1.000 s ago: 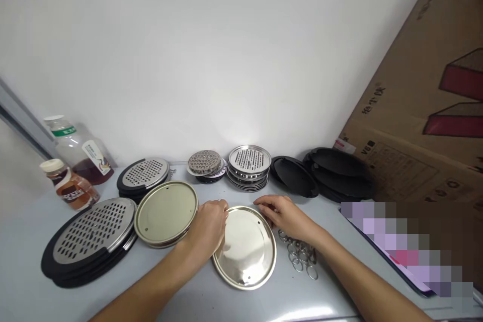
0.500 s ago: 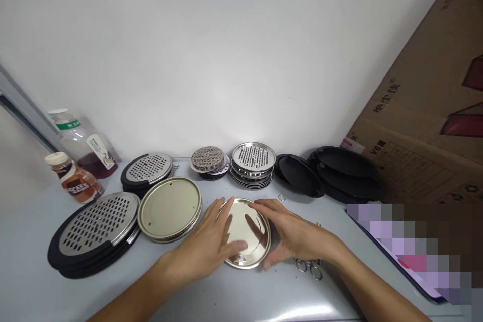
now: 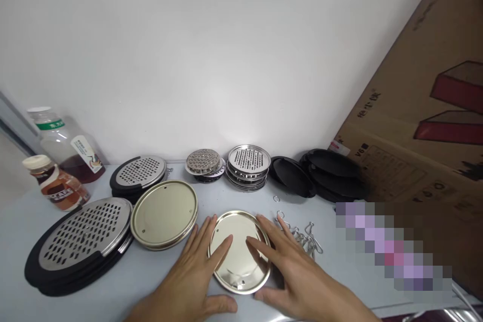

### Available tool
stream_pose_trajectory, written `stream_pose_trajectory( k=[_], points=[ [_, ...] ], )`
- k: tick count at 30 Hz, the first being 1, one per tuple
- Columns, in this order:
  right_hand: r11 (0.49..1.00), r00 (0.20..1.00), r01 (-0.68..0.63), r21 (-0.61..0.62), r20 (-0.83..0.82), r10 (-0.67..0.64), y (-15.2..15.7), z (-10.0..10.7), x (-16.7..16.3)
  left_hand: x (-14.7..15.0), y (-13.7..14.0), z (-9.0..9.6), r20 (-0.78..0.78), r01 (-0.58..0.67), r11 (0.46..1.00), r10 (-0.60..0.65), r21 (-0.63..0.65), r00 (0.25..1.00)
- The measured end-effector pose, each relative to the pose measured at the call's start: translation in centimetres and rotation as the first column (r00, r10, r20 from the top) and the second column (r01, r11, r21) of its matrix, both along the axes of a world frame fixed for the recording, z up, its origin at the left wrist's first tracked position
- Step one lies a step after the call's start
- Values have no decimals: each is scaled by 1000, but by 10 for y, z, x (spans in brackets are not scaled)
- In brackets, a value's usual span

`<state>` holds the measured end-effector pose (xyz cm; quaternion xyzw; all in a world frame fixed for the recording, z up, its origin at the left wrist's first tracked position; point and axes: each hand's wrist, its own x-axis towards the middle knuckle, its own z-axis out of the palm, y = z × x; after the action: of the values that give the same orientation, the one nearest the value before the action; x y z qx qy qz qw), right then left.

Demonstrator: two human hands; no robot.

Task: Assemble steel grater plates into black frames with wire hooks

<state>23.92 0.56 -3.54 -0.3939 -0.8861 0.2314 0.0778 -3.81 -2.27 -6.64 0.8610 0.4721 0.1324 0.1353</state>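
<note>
A round, shiny pale-gold metal lid (image 3: 236, 264) with a raised rim and small holes lies on the table between my hands. My left hand (image 3: 192, 264) is at its left side, fingers spread, the index finger reaching over the rim. My right hand (image 3: 294, 266) is at the right side, also spread, with its index finger over the lid and its thumb by the near rim. Whether the fingertips touch the lid I cannot tell. Left of it lies a stack of similar gold lids (image 3: 164, 214). Several metal rings and clips (image 3: 305, 239) lie beyond my right hand.
Perforated plates with black rims (image 3: 85, 234) are stacked on the left, near two drink bottles (image 3: 56, 183). Along the wall stand a stack of slotted steel discs (image 3: 249, 161), smaller perforated discs (image 3: 204, 161) and black round dishes (image 3: 292, 176). A large cardboard box (image 3: 400, 126) stands right.
The view has shifted slightly. My hands have come lower and nearer along with the lid's near edge, and my right hand has uncovered more of the rings and clips.
</note>
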Motion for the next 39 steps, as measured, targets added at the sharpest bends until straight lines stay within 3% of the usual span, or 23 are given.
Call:
stream_pose_trajectory(
  k=[4,9,19,27,35,39],
  points=[
    [991,996,91,95,-14,-90,-10,-12,1,-2,-5,-7,-1,7,995,-7,98,1000],
    [990,995,99,96,-21,-97,-6,-16,5,0,-11,-13,7,-33,975,32,218,999],
    [980,994,109,166,10,-112,-5,-15,5,2,-12,-7,-42,-61,958,76,281,996],
    [971,989,142,194,16,-148,-1,-16,5,6,-7,0,-77,-17,972,36,234,996],
    [962,989,145,231,-10,-146,1,-30,10,9,-11,3,-9,-81,991,83,105,997],
    [959,988,152,240,-24,-151,2,-35,11,11,-14,21,16,-106,993,105,53,994]
  ],
)
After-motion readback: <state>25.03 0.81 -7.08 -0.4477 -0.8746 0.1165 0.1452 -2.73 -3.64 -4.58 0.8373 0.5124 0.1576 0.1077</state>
